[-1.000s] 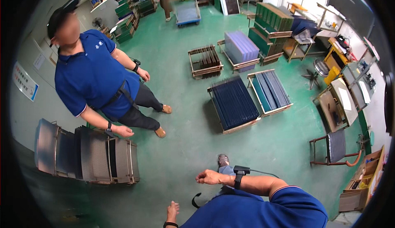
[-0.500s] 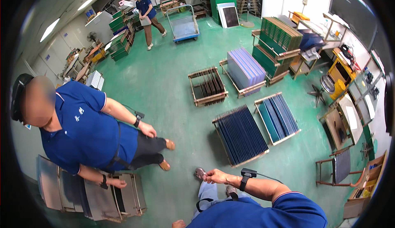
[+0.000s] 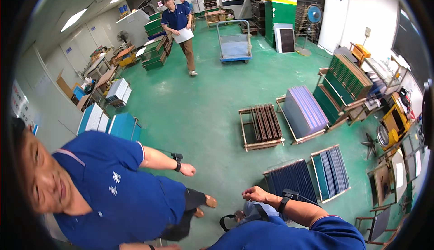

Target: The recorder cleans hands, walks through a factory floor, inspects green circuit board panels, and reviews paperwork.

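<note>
My right hand (image 3: 256,195) hangs in front of my body, its fingers loosely curled together with nothing visible in them. A black band with a small device (image 3: 288,196) sits on that wrist. Beyond the hand, apart from it, stands a rack of dark blue panels (image 3: 291,180) on the floor. To its right is a second rack with blue and teal panels (image 3: 332,171). My left hand is out of view. Close on my left stands a co-worker in a blue shirt (image 3: 122,186), one hand (image 3: 187,169) loosely closed.
A rack of brown boards (image 3: 266,123), a stack of pale purple sheets (image 3: 305,110) and green boards (image 3: 346,80) stand to the right. Another person (image 3: 178,19) holds a white sheet farther back, near a blue trolley (image 3: 235,60). Workbenches and a chair (image 3: 379,223) line the right side.
My view has swung left and up, so the racks sit farther right and lower. The co-worker on the left appears nearer. The far person has turned toward me with the sheet.
</note>
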